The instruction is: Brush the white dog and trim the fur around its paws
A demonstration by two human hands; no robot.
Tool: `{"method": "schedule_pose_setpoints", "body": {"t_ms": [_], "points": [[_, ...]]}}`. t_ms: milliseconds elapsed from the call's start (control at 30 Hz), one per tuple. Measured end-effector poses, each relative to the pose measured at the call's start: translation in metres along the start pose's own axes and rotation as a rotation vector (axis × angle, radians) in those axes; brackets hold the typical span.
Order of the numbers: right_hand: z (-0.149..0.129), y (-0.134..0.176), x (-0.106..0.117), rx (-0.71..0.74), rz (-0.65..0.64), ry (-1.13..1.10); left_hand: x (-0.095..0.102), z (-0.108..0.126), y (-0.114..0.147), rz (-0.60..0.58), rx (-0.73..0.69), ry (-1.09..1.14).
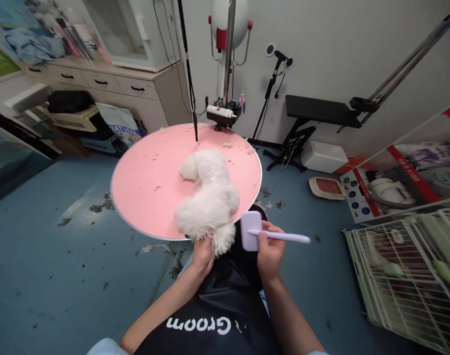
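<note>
Hands, both engaged: we find the left hand (pixel 202 257) grasping a white dog (pixel 210 190) at its near end, the exact part hidden in fur, and the right hand (pixel 271 254) clasping a lilac brush (pixel 251 231), its head toward the left hand. We note the dog directly beyond the left hand, on a round pink surface (pixel 143 182), with loose fur tufts (pixel 227 145) farther out.

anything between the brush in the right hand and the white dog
Nothing visible stands between the lilac brush in the right hand and the white dog. The left hand touches the dog's near end, to the left of that gap.
</note>
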State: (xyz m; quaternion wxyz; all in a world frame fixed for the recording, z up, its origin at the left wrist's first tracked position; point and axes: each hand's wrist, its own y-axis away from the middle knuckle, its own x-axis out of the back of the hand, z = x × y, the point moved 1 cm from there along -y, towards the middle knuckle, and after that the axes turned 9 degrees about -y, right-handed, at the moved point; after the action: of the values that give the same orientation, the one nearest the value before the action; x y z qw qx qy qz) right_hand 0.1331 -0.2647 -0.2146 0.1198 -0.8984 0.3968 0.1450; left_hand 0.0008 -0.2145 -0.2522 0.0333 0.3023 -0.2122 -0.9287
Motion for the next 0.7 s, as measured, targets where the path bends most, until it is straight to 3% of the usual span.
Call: {"method": "schedule_pose_setpoints", "body": {"t_ms": [100,167,233,300,367,467,533,633,700], "points": [[0.008,0.01,0.008,-0.202,-0.194,-0.003,-0.003,-0.002,-0.001,-0.011,0.07,0.006],[0.013,0.009,0.024,-0.21,-0.112,0.071,-0.004,-0.003,-0.003,0.021,0.058,0.027],[0.012,0.004,0.039,-0.112,0.06,0.133,-0.003,-0.003,-0.005,0.036,0.009,0.04],[0.009,0.003,0.043,-0.031,0.133,0.121,-0.003,-0.005,-0.008,0.011,0.022,0.034],[0.009,0.009,0.035,-0.058,0.024,0.065,-0.003,-0.008,-0.012,-0.048,0.091,0.017],[0.017,0.023,0.026,-0.216,-0.196,0.019,-0.003,-0.009,-0.016,-0.093,0.139,0.001],[0.022,0.027,0.036,-0.24,-0.146,0.085,-0.002,-0.007,-0.018,-0.075,0.09,0.004],[0.021,0.022,0.057,-0.163,0.019,0.171,-0.001,-0.006,-0.02,-0.078,0.054,0.009],[0.016,0.014,0.057,-0.13,-0.012,0.145,0.0,-0.009,-0.019,-0.093,0.071,-0.018]]}}
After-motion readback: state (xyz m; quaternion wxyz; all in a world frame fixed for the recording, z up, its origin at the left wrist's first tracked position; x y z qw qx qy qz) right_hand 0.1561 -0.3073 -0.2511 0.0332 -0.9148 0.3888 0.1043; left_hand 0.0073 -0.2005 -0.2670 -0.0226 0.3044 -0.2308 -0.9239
